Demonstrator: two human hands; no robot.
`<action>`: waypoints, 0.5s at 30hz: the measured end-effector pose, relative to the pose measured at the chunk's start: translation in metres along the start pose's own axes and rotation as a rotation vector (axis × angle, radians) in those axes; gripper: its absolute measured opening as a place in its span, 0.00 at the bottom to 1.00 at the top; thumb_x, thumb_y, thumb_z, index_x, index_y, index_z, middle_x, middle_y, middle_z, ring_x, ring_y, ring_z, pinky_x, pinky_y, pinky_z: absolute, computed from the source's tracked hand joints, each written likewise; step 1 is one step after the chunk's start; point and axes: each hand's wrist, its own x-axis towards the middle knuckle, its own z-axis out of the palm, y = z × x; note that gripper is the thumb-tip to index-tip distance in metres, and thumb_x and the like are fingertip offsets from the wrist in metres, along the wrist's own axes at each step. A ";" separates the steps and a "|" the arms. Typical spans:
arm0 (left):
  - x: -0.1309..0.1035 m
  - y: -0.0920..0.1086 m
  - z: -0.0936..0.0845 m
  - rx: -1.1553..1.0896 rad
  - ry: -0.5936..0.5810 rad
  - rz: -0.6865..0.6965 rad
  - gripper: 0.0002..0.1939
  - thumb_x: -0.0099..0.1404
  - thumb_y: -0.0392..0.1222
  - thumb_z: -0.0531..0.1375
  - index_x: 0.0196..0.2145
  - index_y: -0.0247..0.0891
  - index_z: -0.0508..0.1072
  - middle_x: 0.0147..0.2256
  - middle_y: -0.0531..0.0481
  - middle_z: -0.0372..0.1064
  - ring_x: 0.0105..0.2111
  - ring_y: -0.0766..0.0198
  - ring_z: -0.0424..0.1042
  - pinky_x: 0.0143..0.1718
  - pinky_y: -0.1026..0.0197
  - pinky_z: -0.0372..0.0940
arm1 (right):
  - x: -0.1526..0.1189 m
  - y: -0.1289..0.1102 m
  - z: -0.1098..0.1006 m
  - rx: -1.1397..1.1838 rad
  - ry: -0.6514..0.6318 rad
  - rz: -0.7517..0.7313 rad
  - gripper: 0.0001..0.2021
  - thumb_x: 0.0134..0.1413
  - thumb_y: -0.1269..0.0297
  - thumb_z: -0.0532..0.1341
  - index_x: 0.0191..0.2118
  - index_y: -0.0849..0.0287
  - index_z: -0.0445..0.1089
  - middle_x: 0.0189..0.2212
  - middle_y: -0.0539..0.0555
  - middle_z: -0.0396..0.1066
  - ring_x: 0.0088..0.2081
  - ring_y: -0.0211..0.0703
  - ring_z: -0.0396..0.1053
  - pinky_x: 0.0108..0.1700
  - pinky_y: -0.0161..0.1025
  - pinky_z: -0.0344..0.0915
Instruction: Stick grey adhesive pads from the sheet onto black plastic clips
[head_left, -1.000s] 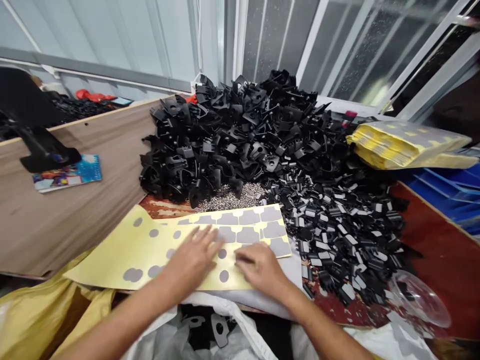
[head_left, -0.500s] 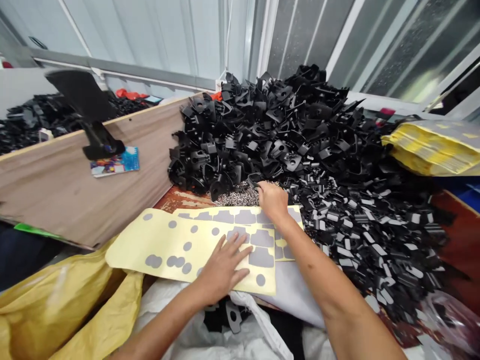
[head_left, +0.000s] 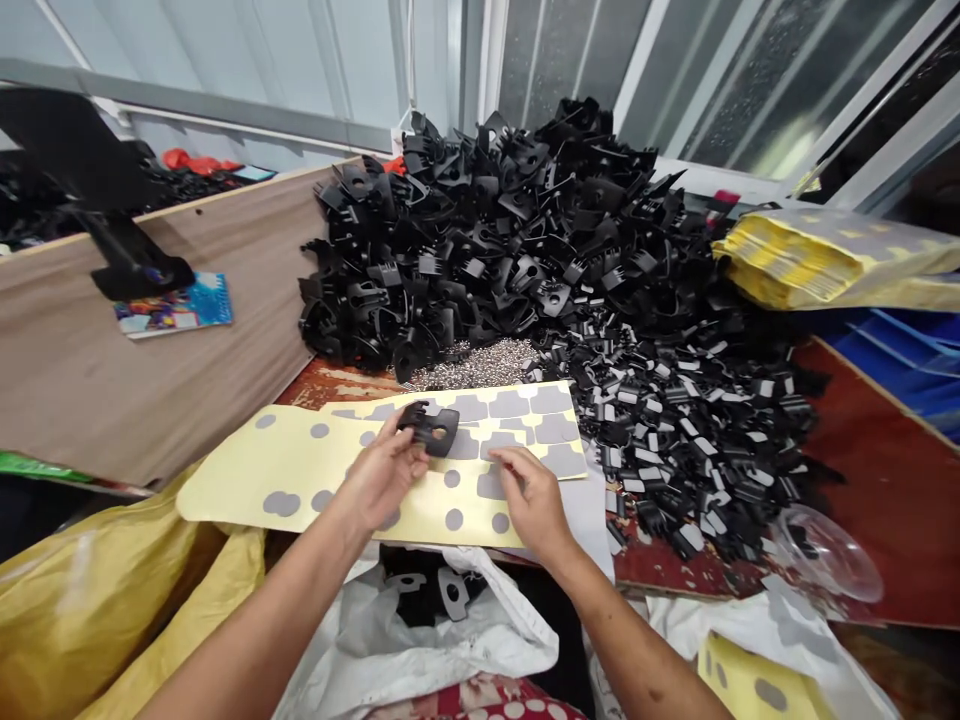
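My left hand (head_left: 384, 475) grips a black plastic clip part (head_left: 433, 428), a curved plate with teeth at one end and a hole in it, above the yellow sheets. These yellow backing sheets (head_left: 240, 465) carry grey stickers, some round and some shaped with a tab. Over their right half, my right hand (head_left: 534, 505) pinches at a tab-shaped grey sticker (head_left: 501, 441); how much of it is lifted is unclear. Behind the sheets lies a heap of small shiny metal pieces (head_left: 480, 367).
A large heap of black clip parts (head_left: 480, 230) rises at the back, with smaller black pieces (head_left: 675, 410) at right. Folded yellow sheets (head_left: 802, 262) and a clear plastic lid (head_left: 829, 555) lie farther right. A wooden board (head_left: 262, 250) borders the left; a white sack (head_left: 495, 625) hangs open in front.
My right hand has come back from the black heap to the stickers. The black clip part is now in my left hand, which has risen off the sheet. The view has shifted right.
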 end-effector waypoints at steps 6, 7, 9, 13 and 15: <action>0.000 0.008 0.017 0.015 -0.087 -0.072 0.17 0.62 0.33 0.65 0.49 0.39 0.73 0.33 0.50 0.71 0.27 0.61 0.75 0.29 0.56 0.75 | -0.020 0.010 -0.022 -0.113 0.080 0.057 0.15 0.65 0.76 0.54 0.43 0.55 0.76 0.39 0.54 0.78 0.44 0.47 0.74 0.48 0.43 0.70; -0.001 0.002 0.025 0.056 -0.161 -0.088 0.20 0.59 0.33 0.68 0.49 0.40 0.72 0.33 0.51 0.71 0.28 0.60 0.75 0.31 0.54 0.76 | -0.027 0.011 -0.024 -0.187 0.092 0.021 0.15 0.65 0.77 0.53 0.43 0.56 0.76 0.40 0.55 0.78 0.44 0.48 0.73 0.48 0.44 0.69; 0.001 -0.013 0.045 0.159 -0.296 -0.096 0.27 0.54 0.32 0.71 0.50 0.42 0.71 0.35 0.53 0.70 0.30 0.62 0.75 0.33 0.56 0.75 | -0.040 0.012 -0.024 -0.365 0.081 -0.061 0.14 0.65 0.77 0.55 0.45 0.56 0.76 0.42 0.56 0.77 0.45 0.50 0.70 0.48 0.47 0.67; 0.022 -0.045 0.082 0.279 -0.399 -0.068 0.28 0.52 0.33 0.71 0.49 0.44 0.70 0.35 0.55 0.67 0.30 0.66 0.72 0.33 0.62 0.73 | -0.053 0.019 -0.016 -0.657 0.039 -0.157 0.09 0.62 0.74 0.63 0.44 0.55 0.76 0.46 0.56 0.78 0.45 0.53 0.67 0.46 0.49 0.61; 0.034 -0.057 0.093 0.320 -0.403 -0.077 0.28 0.51 0.32 0.71 0.48 0.44 0.69 0.36 0.55 0.67 0.28 0.64 0.73 0.30 0.59 0.74 | -0.052 0.024 -0.012 -0.678 0.054 -0.141 0.08 0.61 0.74 0.65 0.43 0.54 0.76 0.46 0.55 0.79 0.46 0.53 0.67 0.46 0.49 0.59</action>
